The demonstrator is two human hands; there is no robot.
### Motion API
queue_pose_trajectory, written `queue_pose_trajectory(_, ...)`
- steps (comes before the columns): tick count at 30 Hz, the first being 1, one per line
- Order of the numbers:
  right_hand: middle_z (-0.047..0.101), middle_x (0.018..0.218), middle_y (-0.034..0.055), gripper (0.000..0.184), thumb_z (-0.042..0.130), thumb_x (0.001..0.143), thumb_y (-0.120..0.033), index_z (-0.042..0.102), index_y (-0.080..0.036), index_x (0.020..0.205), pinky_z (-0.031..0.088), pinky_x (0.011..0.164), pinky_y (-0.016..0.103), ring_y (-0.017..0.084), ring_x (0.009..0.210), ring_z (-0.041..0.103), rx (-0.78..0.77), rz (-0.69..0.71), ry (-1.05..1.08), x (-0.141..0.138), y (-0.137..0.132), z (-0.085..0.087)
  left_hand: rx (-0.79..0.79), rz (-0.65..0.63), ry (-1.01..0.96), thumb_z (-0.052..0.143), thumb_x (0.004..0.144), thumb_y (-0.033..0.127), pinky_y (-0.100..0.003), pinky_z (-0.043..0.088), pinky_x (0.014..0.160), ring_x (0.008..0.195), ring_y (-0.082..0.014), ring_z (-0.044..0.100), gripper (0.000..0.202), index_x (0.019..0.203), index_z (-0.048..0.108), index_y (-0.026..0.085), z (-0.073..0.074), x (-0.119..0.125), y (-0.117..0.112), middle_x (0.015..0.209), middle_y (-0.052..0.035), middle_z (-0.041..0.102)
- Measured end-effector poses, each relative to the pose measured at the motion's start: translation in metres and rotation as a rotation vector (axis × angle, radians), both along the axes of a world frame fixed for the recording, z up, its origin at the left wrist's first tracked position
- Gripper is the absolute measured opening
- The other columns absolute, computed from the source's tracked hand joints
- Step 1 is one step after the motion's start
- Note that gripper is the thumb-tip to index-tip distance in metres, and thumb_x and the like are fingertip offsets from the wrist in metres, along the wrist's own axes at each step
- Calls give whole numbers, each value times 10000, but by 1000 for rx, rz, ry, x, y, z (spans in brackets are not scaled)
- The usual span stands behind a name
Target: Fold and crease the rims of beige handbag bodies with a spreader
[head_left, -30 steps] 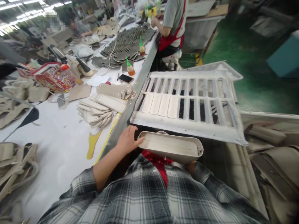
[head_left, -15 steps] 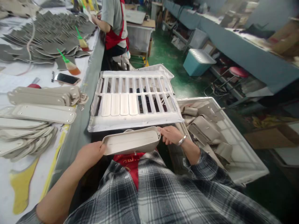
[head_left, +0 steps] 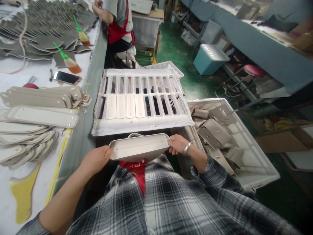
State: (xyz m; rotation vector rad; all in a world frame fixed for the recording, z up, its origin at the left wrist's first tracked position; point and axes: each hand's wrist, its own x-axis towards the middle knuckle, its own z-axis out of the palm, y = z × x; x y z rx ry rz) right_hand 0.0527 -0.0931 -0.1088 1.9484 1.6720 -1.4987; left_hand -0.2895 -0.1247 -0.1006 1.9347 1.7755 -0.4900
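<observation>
A cream-coloured handbag (head_left: 139, 146) is stretched between my two hands in front of my body, its long flat bottom panel tilted up toward me. My left hand (head_left: 96, 160) pinches the bag's left end, fingers closed. At the opposite end, my right hand (head_left: 179, 144), with a bracelet at the wrist, is closed on the corner. A thin loop, perhaps the handle, shows along the far edge. Just beyond the bag lies a white slatted rack (head_left: 144, 122), where several cream rounded strips (head_left: 121, 106) fill slots in the near row.
At left, a table holds stacked cream panels (head_left: 41, 117), a yellow scraper-like piece (head_left: 24, 192), a phone (head_left: 65, 77), glue bottles (head_left: 70, 65) and grey pieces (head_left: 49, 29). A white crate (head_left: 259, 163) of bag parts stands right. A co-worker in a red apron (head_left: 119, 29) is ahead.
The bag's far edge and loop show a little more now, with both hands keeping their grip. The view has shifted slightly, so the surroundings sit a bit higher.
</observation>
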Motion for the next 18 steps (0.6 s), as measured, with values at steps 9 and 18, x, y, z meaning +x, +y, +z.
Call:
queue_pose_trajectory(9,690,677,86,310,362,901,-314,565,-130,757,449,493,197,136,530,643,178,189,-98,3,-4,8,-18,1,-7,184,885,324,-328,418,728,862,-261,630,387,810,530,167,0,-3,-4,906,-138,669)
queue_pose_trajectory(18,680,681,115,256,408,855,-152,631,-102,741,447,545,230,164,574,652,220,362,-334,-10,2,7,105,225,-387,260,867,405,-307,415,641,692,-206,574,364,665,475,192,-16,-8,-5,694,-71,607)
